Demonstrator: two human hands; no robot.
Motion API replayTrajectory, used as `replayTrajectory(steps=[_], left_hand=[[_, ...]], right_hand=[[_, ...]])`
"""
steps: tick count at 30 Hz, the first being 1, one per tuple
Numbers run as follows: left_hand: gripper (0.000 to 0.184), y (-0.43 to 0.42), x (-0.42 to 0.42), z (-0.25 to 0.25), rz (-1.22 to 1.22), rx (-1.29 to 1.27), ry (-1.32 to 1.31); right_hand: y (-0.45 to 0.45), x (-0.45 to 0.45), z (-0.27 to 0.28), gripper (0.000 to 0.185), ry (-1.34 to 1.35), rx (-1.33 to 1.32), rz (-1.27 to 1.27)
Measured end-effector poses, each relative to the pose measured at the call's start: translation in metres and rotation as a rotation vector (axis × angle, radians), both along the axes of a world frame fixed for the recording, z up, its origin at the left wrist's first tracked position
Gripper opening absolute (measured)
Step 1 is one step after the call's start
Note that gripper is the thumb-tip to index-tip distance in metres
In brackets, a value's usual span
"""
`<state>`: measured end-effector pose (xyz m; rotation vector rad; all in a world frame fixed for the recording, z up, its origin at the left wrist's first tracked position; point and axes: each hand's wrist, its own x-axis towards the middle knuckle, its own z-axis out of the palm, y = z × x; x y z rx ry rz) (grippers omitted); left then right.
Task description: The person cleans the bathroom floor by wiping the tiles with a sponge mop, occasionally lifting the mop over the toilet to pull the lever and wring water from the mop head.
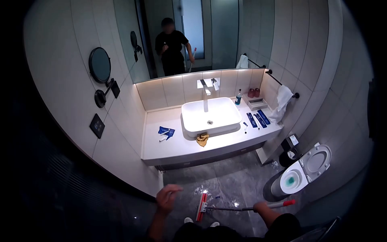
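My right hand [261, 207] is wrapped round the grey pole of a mop [238, 209] with a red and white grip end. The mop's red and white head [202, 207] is low over the grey floor, left of the hand, just ahead of my white shoes. At the lower left, my left hand [169, 195] is raised in the air away from the mop, its fingers apart and nothing in them. Wet shiny patches and a small blue scrap [217, 197] show on the floor near the mop head.
A counter [161, 151] ahead bears a white basin [211, 113], a brown cloth [202, 139], blue packets [263, 117] and a soap bottle [238, 98]. An open toilet [292, 181] stands at the right beside a black bin [287, 159]. A towel [283, 101] hangs from a rail.
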<state>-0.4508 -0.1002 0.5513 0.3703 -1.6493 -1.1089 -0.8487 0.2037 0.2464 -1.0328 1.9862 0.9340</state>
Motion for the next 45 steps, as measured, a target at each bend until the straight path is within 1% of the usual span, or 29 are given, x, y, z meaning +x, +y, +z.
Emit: replayTrajectory(steps=[1, 3, 4, 5, 7, 8, 9, 12, 15, 17, 19, 21, 23, 28, 30, 32, 33, 34, 35, 36, 37, 38, 39, 40, 41, 42, 43, 44, 45], left_hand=[[0.017, -0.008, -0.009, 0.028, -0.049, -0.107, 0.047], [0.015, -0.02, -0.022, 0.066, -0.172, -0.173, 0.232], [0.011, -0.021, -0.026, 0.091, -0.247, -0.21, 0.33], [0.013, -0.022, -0.029, 0.118, -0.294, -0.287, 0.401], [0.024, -0.012, -0.029, 0.172, -0.467, -0.395, 0.555], [0.031, -0.002, -0.031, 0.195, -0.564, -0.409, 0.679], [0.035, 0.017, -0.034, 0.219, -0.536, -0.331, 0.834], [0.025, 0.054, -0.026, 0.269, -0.344, -0.236, 0.909], [0.029, 0.062, -0.029, 0.284, -0.323, -0.25, 0.892], [0.032, 0.067, -0.041, 0.283, -0.344, -0.27, 0.884], [0.034, 0.074, -0.057, 0.285, -0.363, -0.299, 0.881], [0.037, 0.082, -0.072, 0.283, -0.377, -0.318, 0.867], [0.04, 0.093, -0.089, 0.282, -0.401, -0.334, 0.848], [0.048, 0.115, -0.138, 0.272, -0.546, -0.348, 0.793], [0.051, 0.117, -0.155, 0.259, -0.652, -0.323, 0.727], [0.054, 0.113, -0.171, 0.236, -0.784, -0.261, 0.601], [0.056, 0.109, -0.182, 0.218, -0.862, -0.192, 0.507], [0.057, 0.104, -0.195, 0.191, -0.939, -0.093, 0.412], [0.059, 0.097, -0.208, 0.161, -0.997, 0.025, 0.325], [0.052, 0.092, -0.223, 0.117, -1.084, 0.182, 0.311], [0.043, 0.087, -0.224, 0.077, -0.992, 0.331, 0.099], [0.04, 0.088, -0.227, 0.024, -0.857, 0.406, -0.092], [0.038, 0.086, -0.225, -0.029, -0.752, 0.418, -0.253], [0.038, 0.094, -0.215, -0.088, -0.695, 0.566, -0.346], [0.037, 0.103, -0.198, -0.145, -0.632, 0.716, -0.438], [0.034, 0.112, -0.178, -0.195, -0.617, 0.756, -0.461], [0.033, 0.124, -0.157, -0.23, -0.604, 0.749, -0.528], [0.033, 0.134, -0.137, -0.25, -0.618, 0.785, -0.602], [0.032, 0.141, -0.119, -0.265, -0.637, 0.815, -0.68]], right_hand=[[-0.006, 0.018, 0.0, 0.036, 0.002, -0.02, -0.004], [-0.036, 0.046, 0.025, 0.033, 0.014, -0.064, -0.017], [-0.046, 0.061, 0.039, 0.032, 0.023, -0.088, -0.001], [-0.056, 0.072, 0.051, 0.031, 0.033, -0.112, 0.015], [-0.063, 0.081, 0.056, 0.03, 0.025, -0.141, -0.018], [-0.064, 0.086, 0.057, 0.03, 0.037, -0.119, -0.021], [-0.071, 0.085, 0.058, 0.029, 0.058, -0.109, -0.019], [-0.077, 0.081, 0.057, 0.03, 0.055, -0.088, -0.001], [-0.074, 0.068, 0.046, 0.032, 0.061, -0.097, 0.008], [-0.068, 0.066, 0.051, 0.033, 0.036, -0.043, 0.005], [-0.082, 0.051, 0.054, 0.034, 0.03, -0.045, 0.001], [-0.076, 0.04, 0.057, 0.034, 0.017, -0.032, -0.002], [-0.065, 0.022, 0.044, 0.034, -0.021, -0.016, 0.023], [-0.047, -0.005, 0.05, 0.034, -0.068, -0.009, 0.066], [-0.036, -0.013, 0.041, 0.036, -0.081, -0.03, 0.058], [-0.027, -0.025, 0.02, 0.037, -0.148, -0.082, 0.072], [-0.014, -0.038, -0.035, 0.037, -0.183, -0.109, 0.055], [-0.016, -0.041, -0.022, 0.037, -0.275, -0.054, 0.084], [0.0, -0.044, -0.102, 0.038, -0.246, -0.214, 0.085], [0.0, -0.042, -0.111, 0.039, -0.277, -0.101, 0.004], [0.001, -0.033, -0.122, 0.039, -0.324, -0.006, -0.04], [0.011, -0.027, -0.154, 0.039, -0.362, -0.031, -0.148], [0.012, -0.018, -0.147, 0.04, -0.378, -0.029, -0.224], [0.012, -0.007, -0.143, 0.043, -0.284, -0.063, -0.201], [0.007, 0.002, -0.114, 0.043, -0.283, -0.086, -0.146], [-0.003, 0.003, -0.131, 0.043, -0.285, -0.057, -0.189], [-0.003, 0.004, -0.149, 0.043, -0.287, -0.016, -0.227], [-0.003, 0.007, -0.165, 0.043, -0.287, 0.024, -0.266], [0.0, 0.004, -0.176, 0.04, -0.313, -0.013, -0.371]])
